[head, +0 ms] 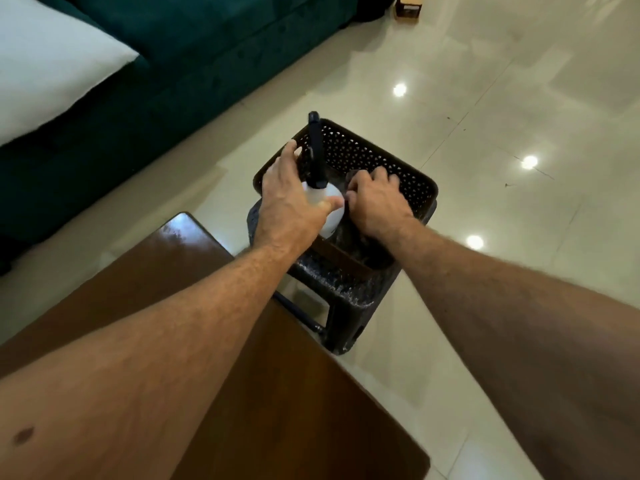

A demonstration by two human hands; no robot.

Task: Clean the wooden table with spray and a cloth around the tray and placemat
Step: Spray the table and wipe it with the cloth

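Both hands in basket (398, 168): left hand (291, 192) grips spray bottle (329, 202).

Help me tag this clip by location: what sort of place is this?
Probably a home living room: a green sofa with a white cushion, a glossy tiled floor and a wooden table.

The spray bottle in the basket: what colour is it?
The spray bottle has a white body and a black trigger head, seen in the head view.
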